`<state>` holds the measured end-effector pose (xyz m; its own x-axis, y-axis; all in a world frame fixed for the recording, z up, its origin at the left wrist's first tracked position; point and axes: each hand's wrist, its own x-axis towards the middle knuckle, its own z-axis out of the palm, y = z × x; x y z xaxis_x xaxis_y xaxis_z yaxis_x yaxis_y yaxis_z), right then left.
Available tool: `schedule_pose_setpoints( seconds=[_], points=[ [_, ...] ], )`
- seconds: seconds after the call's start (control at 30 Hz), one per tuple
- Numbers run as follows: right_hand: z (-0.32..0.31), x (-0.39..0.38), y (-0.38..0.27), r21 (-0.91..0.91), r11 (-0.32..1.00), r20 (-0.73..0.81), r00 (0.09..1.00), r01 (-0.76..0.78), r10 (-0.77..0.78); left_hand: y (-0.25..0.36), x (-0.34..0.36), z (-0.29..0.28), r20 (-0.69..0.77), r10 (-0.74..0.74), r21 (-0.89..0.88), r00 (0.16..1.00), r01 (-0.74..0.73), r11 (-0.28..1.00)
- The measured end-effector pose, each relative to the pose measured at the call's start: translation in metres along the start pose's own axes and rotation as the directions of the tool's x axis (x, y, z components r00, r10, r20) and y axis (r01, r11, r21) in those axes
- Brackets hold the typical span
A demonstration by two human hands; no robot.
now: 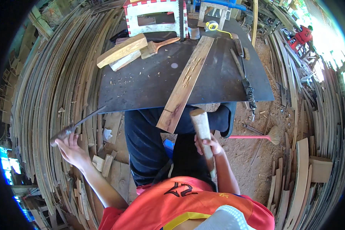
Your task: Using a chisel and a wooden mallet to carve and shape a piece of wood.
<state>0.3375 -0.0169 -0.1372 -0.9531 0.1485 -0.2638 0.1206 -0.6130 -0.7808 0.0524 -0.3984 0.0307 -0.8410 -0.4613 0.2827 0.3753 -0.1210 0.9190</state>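
Observation:
My left hand [72, 148] is out to the left, its fingers at the wooden handle of a chisel [89, 117]. The long thin metal blade points up and right, its tip by the table's left front corner. In my right hand [211, 145], over my lap, is a round wooden club [200, 123], its thick end pointing up towards the table. A wooden board [186, 85] lies slanted on the dark table [142, 90], its near end jutting past the front edge. Chipped hollows and loose shavings show along its upper half.
Wood blocks [122, 50], a flat brush [157, 48] and a red-and-white stool [156, 27] are at the table's back. A yellow tape measure [211, 26] and several tools lie at right. Stacked wood strips [46, 96] flank both sides; a broom [272, 135] lies on the floor.

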Motion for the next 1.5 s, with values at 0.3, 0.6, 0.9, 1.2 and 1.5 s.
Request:
schedule_pose_setpoints(
  seconds=[0.3, 0.6, 0.9, 1.2, 1.5],
  points=[
    [0.072, 0.028, -0.043, -0.373, 0.919, -0.062, 0.992, -0.126, 0.110, -0.028, 0.029, -0.013, 0.031, -0.021, -0.043, 0.999, 0.022, 0.999],
    [0.117, 0.056, -0.091, -0.877, 0.481, -0.031, 0.999, -0.013, -0.029, -0.022, 0.040, 0.029, 0.195, 0.116, -0.042, 0.974, -0.109, 0.993],
    [0.037, 0.039, -0.179, -0.689, 0.723, -0.517, 0.735, -0.053, -0.438, -0.040, -0.008, 0.123, 0.269, -0.001, -0.081, 0.963, 0.023, 0.996],
    [0.004, 0.114, -0.210, -0.353, 0.822, -0.303, 0.777, 0.447, -0.552, -0.034, -0.067, 0.237, 0.576, 0.062, -0.283, 0.815, 0.128, 0.951],
    [-0.007, 0.120, -0.196, -0.393, 0.834, -0.336, 0.784, 0.387, -0.522, -0.049, -0.087, 0.241, 0.606, 0.234, -0.319, 0.761, -0.037, 0.947]
  ],
)
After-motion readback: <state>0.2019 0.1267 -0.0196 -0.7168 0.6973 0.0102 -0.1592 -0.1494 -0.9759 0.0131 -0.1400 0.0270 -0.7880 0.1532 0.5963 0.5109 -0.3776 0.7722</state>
